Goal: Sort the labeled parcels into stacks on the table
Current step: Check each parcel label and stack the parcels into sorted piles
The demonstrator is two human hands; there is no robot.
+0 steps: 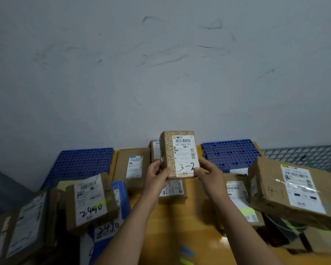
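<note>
Now my left hand and right hand grip the small brown cardboard parcel marked 3-2 to read it; next I must find its stack.

I have one view, from the camera worn on the head. It looks forward and down along the forearms. The left hand, the right hand and the parcel sit near the middle, close to the lens. The wall fills the upper half and the table the lower. The wide lens bends the edges.
</note>
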